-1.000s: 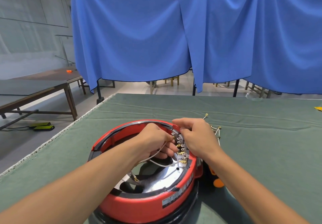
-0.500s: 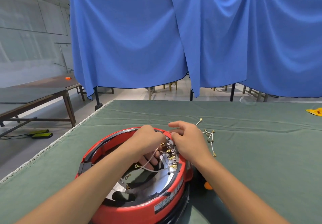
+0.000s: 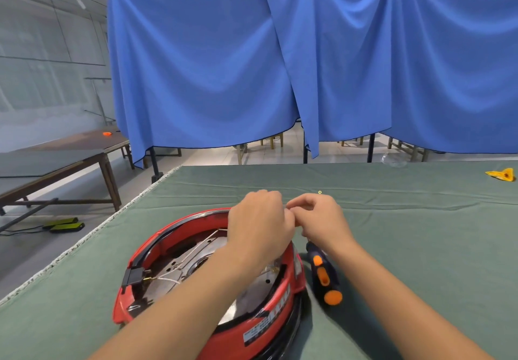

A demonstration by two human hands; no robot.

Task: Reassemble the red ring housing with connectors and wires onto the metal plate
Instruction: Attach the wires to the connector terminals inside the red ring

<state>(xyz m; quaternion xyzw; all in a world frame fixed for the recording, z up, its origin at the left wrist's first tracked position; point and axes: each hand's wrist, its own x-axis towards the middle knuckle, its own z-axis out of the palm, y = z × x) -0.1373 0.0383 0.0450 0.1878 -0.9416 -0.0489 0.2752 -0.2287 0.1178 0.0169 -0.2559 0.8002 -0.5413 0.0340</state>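
The red ring housing (image 3: 145, 250) sits on the green cloth around the shiny metal plate (image 3: 179, 270). White wires (image 3: 168, 279) with brass connectors cross the plate. My left hand (image 3: 258, 228) hovers over the housing's far rim with its fingers curled. My right hand (image 3: 322, 219) is just right of it, beyond the rim, thumb and fingers pinched. The fingertips of both hands meet on a thin loose wire, which is mostly hidden. One brass ring terminal (image 3: 319, 192) shows on the cloth behind my right hand.
A black and orange screwdriver (image 3: 322, 275) lies on the cloth right beside the housing, under my right wrist. A yellow scrap (image 3: 503, 175) lies at the far right. The table's left edge (image 3: 84, 243) runs diagonally, and blue curtains (image 3: 252, 79) hang behind.
Both hands have left the row of connectors inside the ring and moved up past the far rim. The view has tilted upward, and the screwdriver now shows fully.
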